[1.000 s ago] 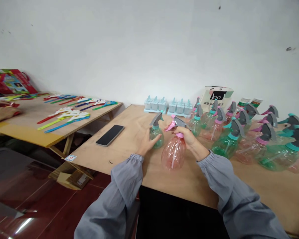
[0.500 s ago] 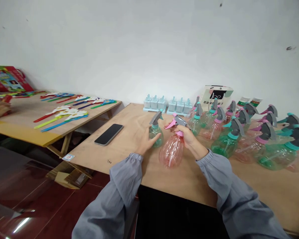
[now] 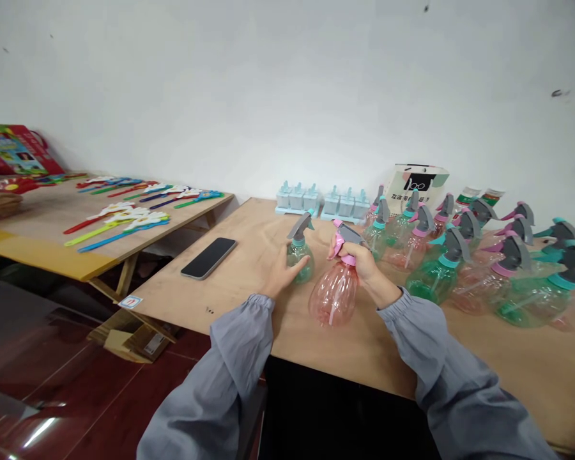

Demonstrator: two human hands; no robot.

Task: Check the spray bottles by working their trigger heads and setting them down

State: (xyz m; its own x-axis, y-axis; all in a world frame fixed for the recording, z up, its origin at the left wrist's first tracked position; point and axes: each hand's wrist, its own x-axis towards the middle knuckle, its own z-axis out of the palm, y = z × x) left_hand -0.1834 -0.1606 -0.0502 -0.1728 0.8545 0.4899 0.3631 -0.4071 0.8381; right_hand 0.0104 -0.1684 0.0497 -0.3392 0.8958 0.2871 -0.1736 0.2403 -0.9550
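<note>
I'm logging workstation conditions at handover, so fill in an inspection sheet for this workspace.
Surface: wooden table, dark marks near front edge.
Job's things: green spray bottle, pink spray bottle; more spray bottles at right.
Clutter: phone, pale-blue moulds, printed box.
Hands: left hand around green spray bottle; right hand around pink spray bottle's neck and trigger.
Cables: nothing seen.
Surroundings: white wall; neighbouring table with colourful long-handled items; co-worker's hand.
</note>
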